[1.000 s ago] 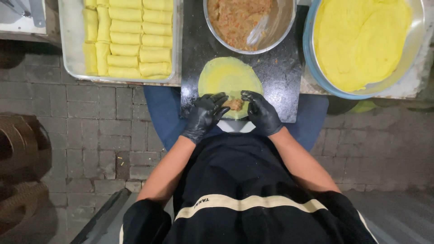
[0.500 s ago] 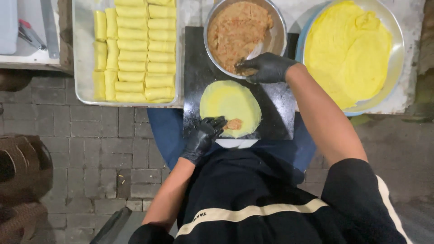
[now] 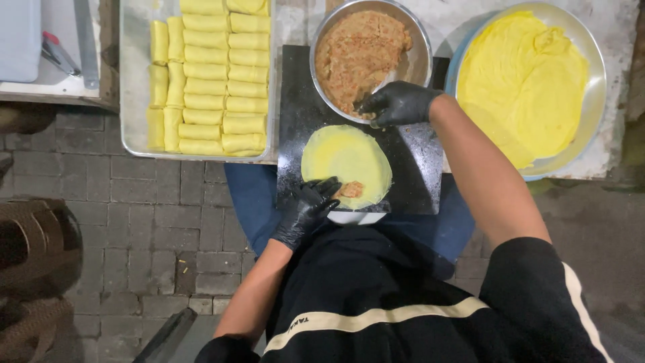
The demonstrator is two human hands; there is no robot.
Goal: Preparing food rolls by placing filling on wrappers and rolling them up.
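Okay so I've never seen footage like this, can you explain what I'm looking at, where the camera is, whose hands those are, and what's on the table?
The camera sits on the person's head and looks straight down, so you see their own arms and dark top. Both hands wear black gloves. The left hand rests on the near edge of a round yellow wrapper beside a small lump of filling, on a dark board. The right hand reaches to the rim of a metal bowl of brownish filling; what it grips, I cannot tell. At left, a metal tray holds rows of finished yellow rolls. At right, a round pan holds stacked wrappers.
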